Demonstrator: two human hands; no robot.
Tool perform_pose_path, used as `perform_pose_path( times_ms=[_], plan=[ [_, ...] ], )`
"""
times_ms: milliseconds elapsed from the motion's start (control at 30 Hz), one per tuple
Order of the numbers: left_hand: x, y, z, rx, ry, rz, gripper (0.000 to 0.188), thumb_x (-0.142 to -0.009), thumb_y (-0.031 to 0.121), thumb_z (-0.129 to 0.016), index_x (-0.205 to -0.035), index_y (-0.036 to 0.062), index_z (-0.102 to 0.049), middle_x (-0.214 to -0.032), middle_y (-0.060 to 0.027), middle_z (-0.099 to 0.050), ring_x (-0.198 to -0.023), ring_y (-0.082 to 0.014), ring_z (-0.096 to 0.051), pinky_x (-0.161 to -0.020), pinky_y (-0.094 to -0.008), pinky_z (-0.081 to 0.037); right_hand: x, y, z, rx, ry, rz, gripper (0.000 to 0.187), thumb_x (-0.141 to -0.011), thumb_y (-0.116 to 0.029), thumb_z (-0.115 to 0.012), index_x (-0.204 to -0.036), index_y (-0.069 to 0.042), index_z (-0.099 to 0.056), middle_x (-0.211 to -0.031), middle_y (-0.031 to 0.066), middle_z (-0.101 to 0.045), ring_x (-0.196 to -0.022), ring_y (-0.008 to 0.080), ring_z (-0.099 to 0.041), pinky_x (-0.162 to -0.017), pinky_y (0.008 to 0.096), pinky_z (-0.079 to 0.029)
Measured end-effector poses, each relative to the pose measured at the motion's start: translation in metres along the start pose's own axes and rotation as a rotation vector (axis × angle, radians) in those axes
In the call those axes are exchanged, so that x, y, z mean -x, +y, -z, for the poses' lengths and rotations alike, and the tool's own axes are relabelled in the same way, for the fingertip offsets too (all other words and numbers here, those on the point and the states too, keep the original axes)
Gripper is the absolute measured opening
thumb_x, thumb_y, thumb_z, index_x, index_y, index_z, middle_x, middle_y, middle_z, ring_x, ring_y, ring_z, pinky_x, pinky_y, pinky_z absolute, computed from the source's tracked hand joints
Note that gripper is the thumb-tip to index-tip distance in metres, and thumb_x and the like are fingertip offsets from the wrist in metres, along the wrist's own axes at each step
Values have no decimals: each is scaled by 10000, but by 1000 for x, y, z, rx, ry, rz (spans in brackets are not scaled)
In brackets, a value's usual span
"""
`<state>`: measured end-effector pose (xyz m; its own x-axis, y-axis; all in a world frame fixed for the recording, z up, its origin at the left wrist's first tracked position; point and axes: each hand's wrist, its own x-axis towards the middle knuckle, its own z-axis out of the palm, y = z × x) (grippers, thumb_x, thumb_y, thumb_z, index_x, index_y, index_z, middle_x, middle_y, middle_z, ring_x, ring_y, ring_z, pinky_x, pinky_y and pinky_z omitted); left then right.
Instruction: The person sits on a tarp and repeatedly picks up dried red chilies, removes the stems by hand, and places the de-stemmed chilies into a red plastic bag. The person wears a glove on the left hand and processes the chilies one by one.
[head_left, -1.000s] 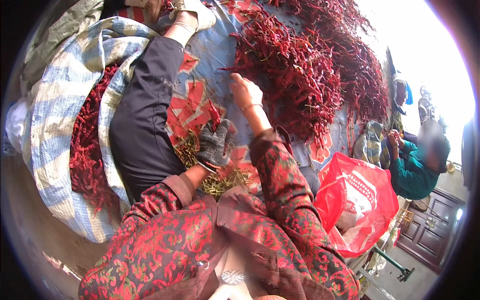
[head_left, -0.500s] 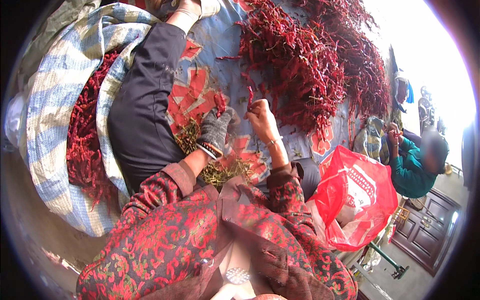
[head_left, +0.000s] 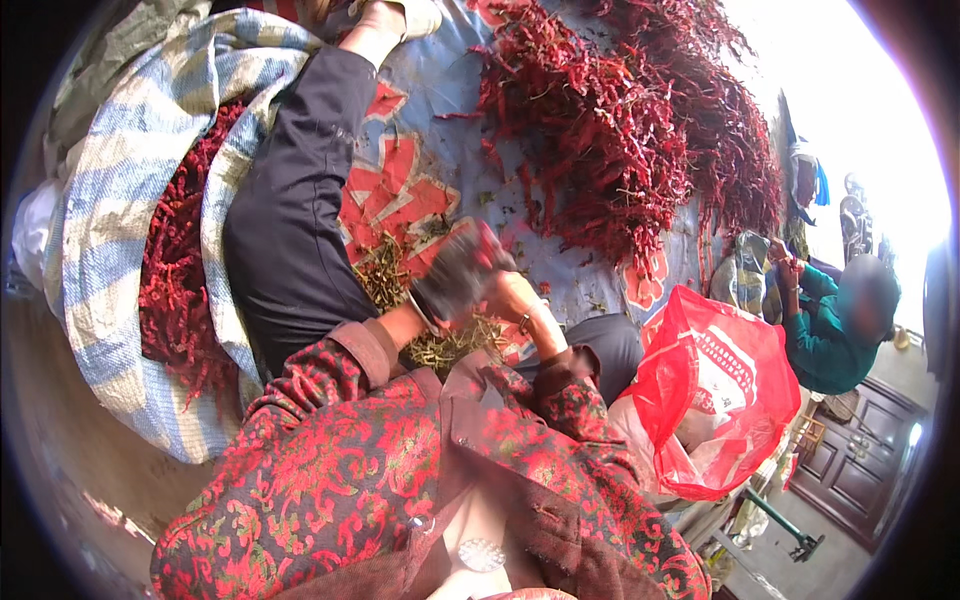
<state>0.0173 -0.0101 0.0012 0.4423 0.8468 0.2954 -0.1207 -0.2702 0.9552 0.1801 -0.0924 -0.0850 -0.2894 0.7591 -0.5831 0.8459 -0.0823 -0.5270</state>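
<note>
My left hand (head_left: 458, 277), in a dark grey knitted glove, is blurred by motion. A red smear, seemingly dried chili peppers (head_left: 488, 243), shows at its closed fingers. Bare and close against it on the right is my right hand (head_left: 513, 297); the glove hides its fingertips, so what they hold cannot be made out. Under both hands lies a small heap of greenish-brown stems (head_left: 452, 346). Beyond them to the right rises a large pile of dried red chilies (head_left: 600, 130) on a blue and red sheet (head_left: 400, 190).
At the left, a blue-and-white checked woven sack (head_left: 105, 250) holds red chilies (head_left: 180, 260), beside my outstretched dark-trousered leg (head_left: 290, 200). A red plastic bag (head_left: 720, 390) stands by my right knee. Another person in a green top (head_left: 825, 335) sits farther right.
My gloved left hand has moved right and slightly away from me, meeting my right hand. My right hand has come down toward me; the chili upright in its fingers no longer shows.
</note>
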Motion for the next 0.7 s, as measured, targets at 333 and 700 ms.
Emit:
perform_pose_path(
  times_ms=[333, 700],
  plan=[
    [-9, -26, 23, 614, 570, 919, 262, -861, 334, -639, -856, 72, -634, -733, 8, -630, -632, -102, -573, -611, -294, -456, -104, -20, 123, 170, 724, -317, 157, -817, -219, -603, -893, -90, -556, -913, 153, -631, -841, 372, -623, -705, 456, -507],
    [-13, -29, 24, 692, 611, 935, 163, -877, 214, -610, -894, 54, -642, -806, -7, -633, -703, -113, -576, -648, -261, -468, -44, -58, 105, -92, 452, 31, 284, -798, -297, -626, -1015, -120, -579, -834, 192, -639, -827, 370, -630, -706, 459, -504]
  ],
)
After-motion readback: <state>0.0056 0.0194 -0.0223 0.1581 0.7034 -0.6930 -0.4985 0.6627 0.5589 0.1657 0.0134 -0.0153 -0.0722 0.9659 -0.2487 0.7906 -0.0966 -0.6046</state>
